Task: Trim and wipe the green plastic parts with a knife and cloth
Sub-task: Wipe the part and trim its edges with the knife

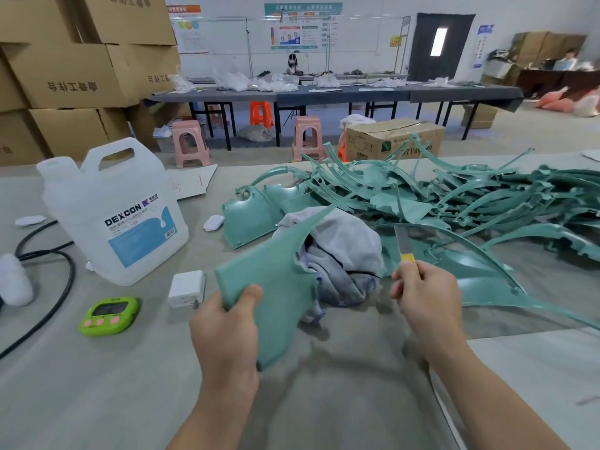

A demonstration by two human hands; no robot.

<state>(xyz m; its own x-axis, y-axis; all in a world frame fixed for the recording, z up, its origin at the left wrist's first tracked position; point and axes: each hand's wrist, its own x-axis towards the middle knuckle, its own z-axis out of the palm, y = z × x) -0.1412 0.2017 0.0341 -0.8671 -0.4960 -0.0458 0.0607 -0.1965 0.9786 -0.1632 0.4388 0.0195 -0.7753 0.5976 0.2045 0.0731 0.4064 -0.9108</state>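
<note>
Matt green plastic part point(272, 287); soft grey cloth point(341, 254); dull metal blade point(402, 240); translucent plastic jug point(113, 209); cardboard boxes point(65, 69).

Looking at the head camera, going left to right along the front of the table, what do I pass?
Black cable → green timer → white plug adapter → left hand, gripping a green part → grey cloth → knife, held in the right hand.

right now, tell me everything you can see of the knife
The knife has a flat, dull grey blade that looks like metal, and a yellow handle mostly hidden in the right hand, which grips it. The blade points away from the person, over the pile of green parts; whether it touches them cannot be told.
</note>
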